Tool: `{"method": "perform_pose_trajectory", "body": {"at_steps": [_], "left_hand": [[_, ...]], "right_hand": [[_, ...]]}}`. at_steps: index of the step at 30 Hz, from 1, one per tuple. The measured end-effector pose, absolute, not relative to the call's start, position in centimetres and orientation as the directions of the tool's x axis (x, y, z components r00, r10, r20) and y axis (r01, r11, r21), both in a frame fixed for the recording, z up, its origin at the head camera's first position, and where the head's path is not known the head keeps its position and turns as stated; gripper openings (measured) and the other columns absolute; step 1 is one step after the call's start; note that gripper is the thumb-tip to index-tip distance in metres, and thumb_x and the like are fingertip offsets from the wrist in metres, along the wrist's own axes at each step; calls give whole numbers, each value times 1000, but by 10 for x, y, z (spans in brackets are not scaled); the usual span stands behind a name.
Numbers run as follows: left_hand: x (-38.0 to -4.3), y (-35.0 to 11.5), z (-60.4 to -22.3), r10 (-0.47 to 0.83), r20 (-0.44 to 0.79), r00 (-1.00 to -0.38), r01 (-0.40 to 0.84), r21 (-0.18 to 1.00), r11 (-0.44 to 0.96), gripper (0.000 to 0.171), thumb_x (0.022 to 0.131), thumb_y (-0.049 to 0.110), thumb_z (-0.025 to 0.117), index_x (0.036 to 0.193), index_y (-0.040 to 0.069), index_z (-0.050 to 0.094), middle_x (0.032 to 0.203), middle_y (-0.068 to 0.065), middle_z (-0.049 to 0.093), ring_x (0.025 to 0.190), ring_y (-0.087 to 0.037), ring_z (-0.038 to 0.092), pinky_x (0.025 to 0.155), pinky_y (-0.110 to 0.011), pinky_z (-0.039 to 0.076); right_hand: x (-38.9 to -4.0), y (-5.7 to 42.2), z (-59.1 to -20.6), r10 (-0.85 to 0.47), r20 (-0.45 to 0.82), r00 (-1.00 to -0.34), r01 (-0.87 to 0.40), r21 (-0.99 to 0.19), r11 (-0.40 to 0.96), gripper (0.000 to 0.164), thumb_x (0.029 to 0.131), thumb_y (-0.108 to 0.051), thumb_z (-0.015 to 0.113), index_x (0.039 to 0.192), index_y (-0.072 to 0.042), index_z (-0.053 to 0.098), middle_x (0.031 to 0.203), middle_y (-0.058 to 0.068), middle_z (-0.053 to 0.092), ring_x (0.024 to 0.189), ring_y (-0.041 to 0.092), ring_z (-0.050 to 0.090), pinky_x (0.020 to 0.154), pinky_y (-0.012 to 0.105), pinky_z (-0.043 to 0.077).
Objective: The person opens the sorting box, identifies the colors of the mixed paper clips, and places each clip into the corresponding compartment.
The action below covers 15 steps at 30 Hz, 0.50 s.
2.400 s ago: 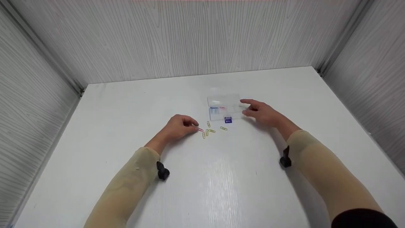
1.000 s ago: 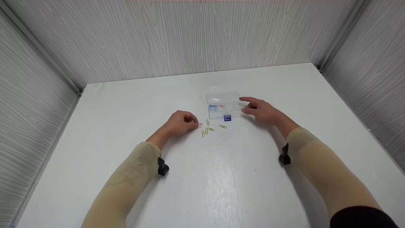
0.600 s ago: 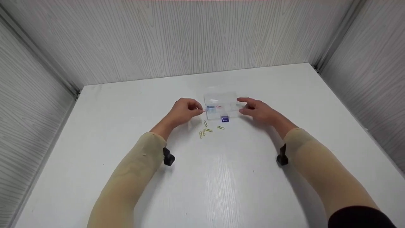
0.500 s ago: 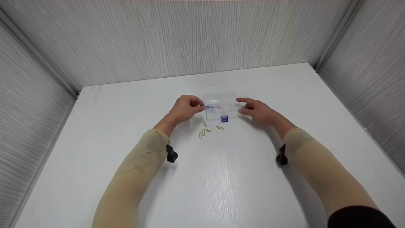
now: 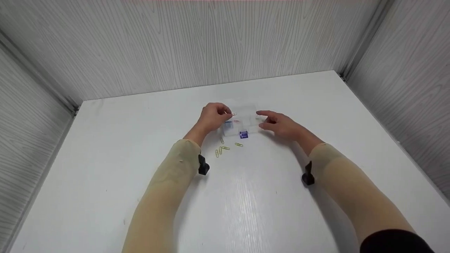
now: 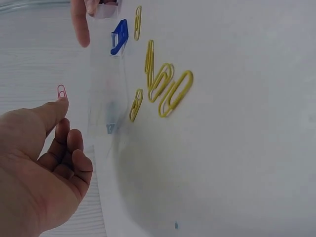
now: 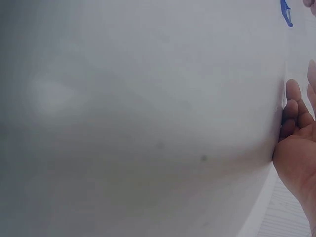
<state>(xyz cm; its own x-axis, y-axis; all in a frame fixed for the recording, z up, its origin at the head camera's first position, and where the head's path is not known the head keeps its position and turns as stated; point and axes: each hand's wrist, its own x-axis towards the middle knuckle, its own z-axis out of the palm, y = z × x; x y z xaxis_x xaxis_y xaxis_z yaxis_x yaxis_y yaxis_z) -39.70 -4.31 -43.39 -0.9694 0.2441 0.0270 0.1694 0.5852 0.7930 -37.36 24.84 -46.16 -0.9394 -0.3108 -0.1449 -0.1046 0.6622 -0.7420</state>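
White and smooth, the worktop is the biggest thing. On it sits a see-through, flat plastic box. The right hand is at the box's right side, thumb and pointing finger wide apart. The left hand is at the left side, pinching. A blue plastic latch sits on the box's front; five yellow looped paper clips lie nearby. The pink looped paper clip is in the left hand's fingertips. In the head view, its long way points right, over the box's back left part.
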Motion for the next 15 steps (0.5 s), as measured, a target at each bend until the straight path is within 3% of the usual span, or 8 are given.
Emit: {"method": "perform_pose_trajectory", "body": {"at_steps": [15], "left_hand": [[-397, -37, -438, 233, 47, -971, 181, 781, 597, 16, 103, 19, 72, 115, 10, 76, 98, -4, 61, 94, -18, 53, 83, -31, 43]], "right_hand": [[-375, 249, -462, -313, -145, -939, -104, -744, 660, 59, 105, -43, 67, 160, -33, 47, 120, 9, 57, 108, 27, 50, 94, 42, 39]]}}
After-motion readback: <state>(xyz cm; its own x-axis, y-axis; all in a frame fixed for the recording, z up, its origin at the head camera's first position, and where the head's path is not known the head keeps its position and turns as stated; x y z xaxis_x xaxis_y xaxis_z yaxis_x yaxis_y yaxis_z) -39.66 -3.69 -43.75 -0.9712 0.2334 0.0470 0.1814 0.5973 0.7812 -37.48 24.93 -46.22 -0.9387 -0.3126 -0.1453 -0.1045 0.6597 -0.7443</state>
